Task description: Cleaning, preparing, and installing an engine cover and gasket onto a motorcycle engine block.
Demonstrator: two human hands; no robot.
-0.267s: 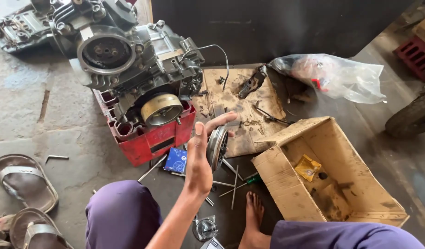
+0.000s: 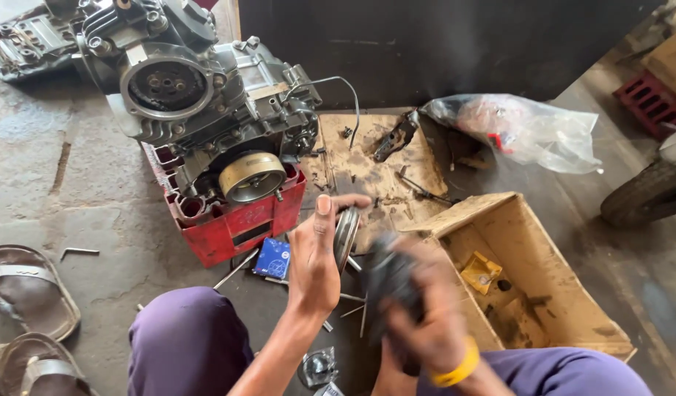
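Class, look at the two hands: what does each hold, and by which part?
The left hand grips a round metal disc by its rim, edge-on. The right hand clutches a dark part, too blurred to tell where.

My right hand (image 2: 418, 308) has come into view now, blurred from moving, and it brings a dark part (image 2: 388, 282) up close beside the metal disc (image 2: 346, 236). Before, only my left hand (image 2: 316, 257) was there.

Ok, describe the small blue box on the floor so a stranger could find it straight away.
Start at the engine sitting on the red crate. Just below the crate's front right corner lies the small blue box, the only blue thing among grey metal rods.
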